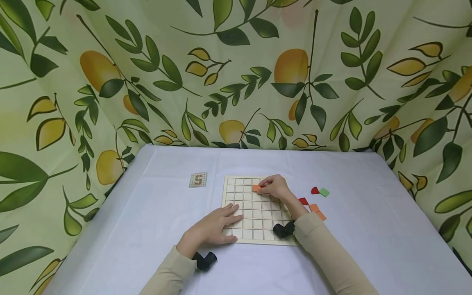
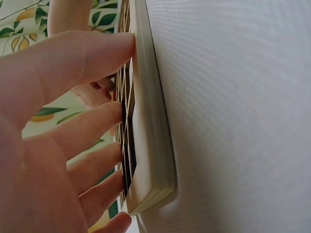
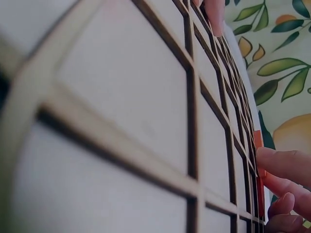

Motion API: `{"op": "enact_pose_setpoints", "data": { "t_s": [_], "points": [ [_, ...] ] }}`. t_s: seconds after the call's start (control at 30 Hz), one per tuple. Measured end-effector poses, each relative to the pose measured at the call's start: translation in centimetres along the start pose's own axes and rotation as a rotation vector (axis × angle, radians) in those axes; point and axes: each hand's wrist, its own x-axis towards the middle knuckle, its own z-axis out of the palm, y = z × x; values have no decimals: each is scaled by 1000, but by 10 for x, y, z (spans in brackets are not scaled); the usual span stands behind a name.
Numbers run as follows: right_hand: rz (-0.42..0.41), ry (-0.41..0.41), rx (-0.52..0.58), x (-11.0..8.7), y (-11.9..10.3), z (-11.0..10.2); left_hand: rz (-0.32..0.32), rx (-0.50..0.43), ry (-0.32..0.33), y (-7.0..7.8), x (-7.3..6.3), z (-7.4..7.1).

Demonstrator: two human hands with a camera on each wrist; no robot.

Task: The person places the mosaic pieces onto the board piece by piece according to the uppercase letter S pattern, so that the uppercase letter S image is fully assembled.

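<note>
A pale wooden grid board [image 1: 248, 223] lies on the table. My left hand [image 1: 215, 225] rests with spread fingers on its near left part, and in the left wrist view the thumb [image 2: 92, 53] touches the board's rim [image 2: 150, 145]. At the board's far side, my right hand [image 1: 276, 187] pinches an orange square tile [image 1: 255, 188] between thumb and fingertips. Beside that tile a red piece [image 1: 263, 187] shows, mostly covered by the fingers. The right wrist view has the orange tile [image 3: 258, 138] at the fingertips and the red piece [image 3: 261, 196] next to it.
Right of the board lie a red quarter-round piece [image 1: 315, 190], a green square tile [image 1: 324, 192], another red piece [image 1: 303, 201] and orange tiles [image 1: 314, 208]. A small pattern card [image 1: 198, 180] lies left of the board. A leaf-print curtain [image 1: 236, 82] hangs behind the white-covered table [image 1: 121, 229].
</note>
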Motion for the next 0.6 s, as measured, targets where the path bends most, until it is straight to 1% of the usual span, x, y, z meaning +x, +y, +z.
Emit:
{"op": "enact_pose_setpoints", "data": {
  "t_s": [0.37,0.6],
  "points": [
    [-14,16,-24,0,-1,0,-4,0,0,2,-1,-1],
    [-13,21,-8,0,0,-1,-5,-5,0,1,0,-1]
  ]
}}
